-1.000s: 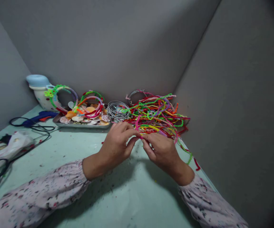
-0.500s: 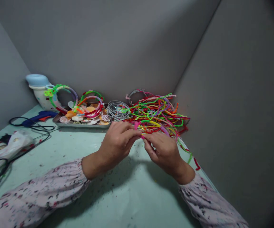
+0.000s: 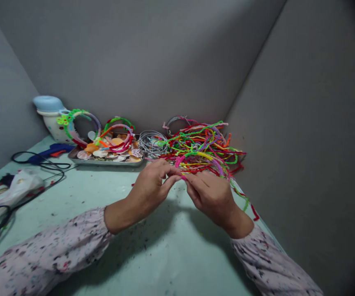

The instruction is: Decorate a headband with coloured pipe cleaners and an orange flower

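Between my two hands is a ring wrapped in coloured pipe cleaner (image 3: 206, 156), with pink, green, yellow and purple stretches arching above my fingers. My left hand (image 3: 156, 183) pinches the pink part at its lower left, thumb and forefinger closed on it. Close beside it, my right hand (image 3: 211, 193) grips the same ring, fingertips meeting the left ones at a small pink bit. My fingers hide the ring's lower side. Right behind the ring lies a tangled heap of pipe cleaners (image 3: 196, 137) in many colours.
A metal tray (image 3: 109, 163) of seashells stands at the back, with finished-looking wrapped rings (image 3: 125, 146) on it. Beside it lies a coil of wire (image 3: 153, 142). A white container with a blue lid (image 3: 49, 117), black cable (image 3: 62, 174) and plastic bag (image 3: 23, 185) are at left.
The ring has tilted up slightly, showing more of its arch. My left hand has shifted its fingers on the pink part; my right fingers have curled in a little more.
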Demonstrator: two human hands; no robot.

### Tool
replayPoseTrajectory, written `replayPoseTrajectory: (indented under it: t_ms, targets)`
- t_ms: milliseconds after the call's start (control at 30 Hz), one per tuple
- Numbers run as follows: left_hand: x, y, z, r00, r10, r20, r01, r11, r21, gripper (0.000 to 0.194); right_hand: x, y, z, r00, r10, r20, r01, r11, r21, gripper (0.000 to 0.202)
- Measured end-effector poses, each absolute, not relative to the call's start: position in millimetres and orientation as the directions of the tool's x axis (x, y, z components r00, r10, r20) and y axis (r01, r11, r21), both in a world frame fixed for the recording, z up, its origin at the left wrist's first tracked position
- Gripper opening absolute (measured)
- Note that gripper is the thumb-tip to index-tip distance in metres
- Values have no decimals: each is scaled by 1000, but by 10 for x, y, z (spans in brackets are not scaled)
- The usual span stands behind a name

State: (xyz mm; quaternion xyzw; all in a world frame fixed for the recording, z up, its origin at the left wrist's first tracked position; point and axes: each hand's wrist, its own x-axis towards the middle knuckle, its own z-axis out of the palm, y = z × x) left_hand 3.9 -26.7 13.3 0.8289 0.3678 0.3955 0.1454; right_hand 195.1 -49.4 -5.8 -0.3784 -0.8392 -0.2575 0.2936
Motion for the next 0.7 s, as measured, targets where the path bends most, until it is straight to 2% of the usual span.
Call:
replayPoseTrajectory:
  t_ms: [133,267,400,500,700]
  targets:
    - [36,-264,116,416,675,610,528,-725,443,12,1956,-499,-37,-531,505,681,786,593,173,15]
    - [31,-281,124,464,648,604,561,-743,366,16,1947,-511,-4,-550,490,676,781,589,208,15]
    - [34,-297,145,468,710,526,587,-695,416,19,1947,-513,-6,-572,467,674,768,593,241,16]
    - [34,-288,146,471,723,505,569,-686,453,16,1958,-503,-24,-560,481,675,774,594,219,15]
    - [30,-279,142,471,697,541,573,-708,414,15,1961,-485,-49,-539,493,683,784,590,193,15]
